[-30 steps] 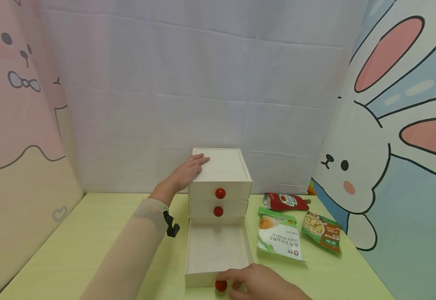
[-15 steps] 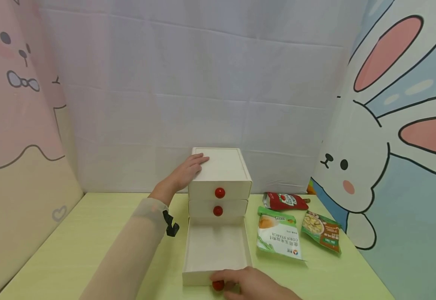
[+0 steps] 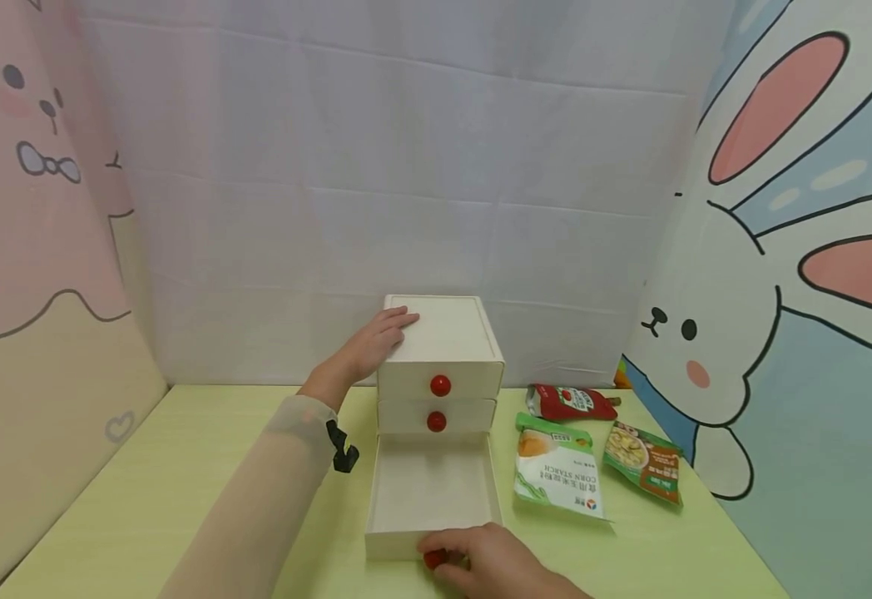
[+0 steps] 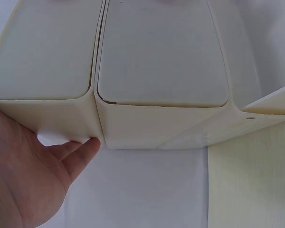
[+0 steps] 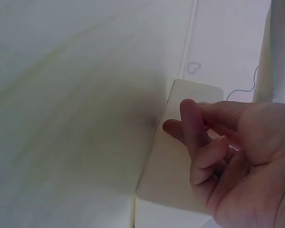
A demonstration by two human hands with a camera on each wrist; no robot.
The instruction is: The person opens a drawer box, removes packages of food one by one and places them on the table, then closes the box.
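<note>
A small white chest of drawers (image 3: 443, 329) has three stacked drawers with red knobs. Its bottom drawer (image 3: 436, 495) is pulled out, and the inside shows bare. My left hand (image 3: 369, 343) rests on the chest's top left edge, fingers laid across the top. The left wrist view shows this hand (image 4: 33, 171) against the chest, beside the closed upper drawers. With curled fingers, my right hand (image 3: 499, 561) holds the bottom drawer's red knob (image 3: 434, 560). In the right wrist view the fingers (image 5: 192, 123) bend in front of the drawer face (image 5: 171, 175), hiding the knob.
Right of the chest, a green and white corn starch bag (image 3: 558, 470) lies on the pale yellow table (image 3: 204, 466). A red ketchup pouch (image 3: 572, 403) is behind it, and a green and brown food packet (image 3: 643, 462) farther right. A white curtain (image 3: 406, 166) hangs behind.
The bottom drawer has slid slightly inward toward the chest, with my right hand moving along at its knob. My left hand stays in place on the chest top.
</note>
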